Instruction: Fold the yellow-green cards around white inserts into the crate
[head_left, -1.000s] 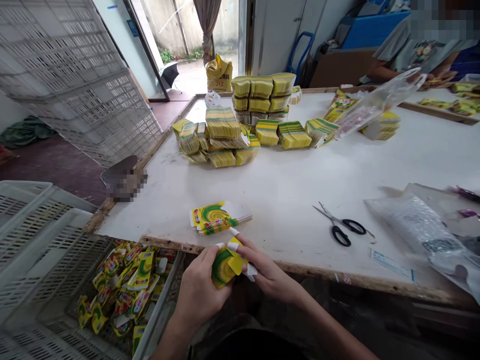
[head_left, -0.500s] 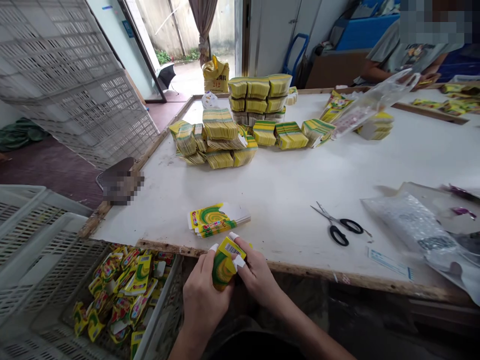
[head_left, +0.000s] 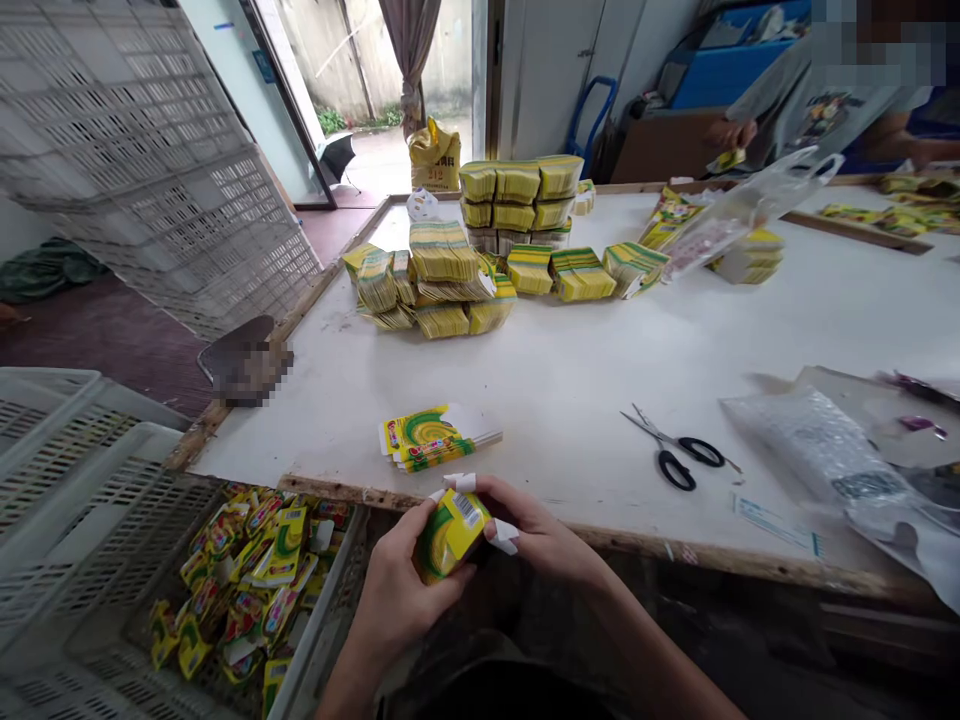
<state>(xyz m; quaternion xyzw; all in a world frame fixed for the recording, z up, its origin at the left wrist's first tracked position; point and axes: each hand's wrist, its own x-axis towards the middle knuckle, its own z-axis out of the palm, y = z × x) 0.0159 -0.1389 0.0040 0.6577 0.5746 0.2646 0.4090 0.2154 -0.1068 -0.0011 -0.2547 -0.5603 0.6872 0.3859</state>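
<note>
The left hand [head_left: 397, 590] is wrapping closed around one small yellow-and-green cardboard box [head_left: 450, 530], fingers curling behind it and thumb pressing its front. It is holding the box just below the near edge of the white worktable [head_left: 570, 380], tilted so that the barcoded end is facing up, probably to give the other hand that end. The right hand [head_left: 540, 535] is closing on that end, its thumb and forefinger pinching the box's top edge. Two fingertips are showing white tape wraps [head_left: 459, 482], likely as guards against the card edges. One low stack of flat printed cartons [head_left: 435, 437] is lying on the table just beyond the hands, seemingly kept within easy reach. One pair of black-handled scissors [head_left: 679, 455] is lying open to the right, well apart from the hands. A clear plastic bag [head_left: 825, 450] is sprawling at the right edge. At the far end, more than a dozen banded bundles of flat cartons [head_left: 480, 250] are sitting piled together; I cannot count them exactly. Down at the left, one white slatted plastic crate [head_left: 90, 520] is sitting beside the person's knee, apparently placed there for easy dropping. It is holding a loose heap of made-up boxes [head_left: 240, 590], too many to count. Another person [head_left: 817, 110] is working at the far right corner.
</note>
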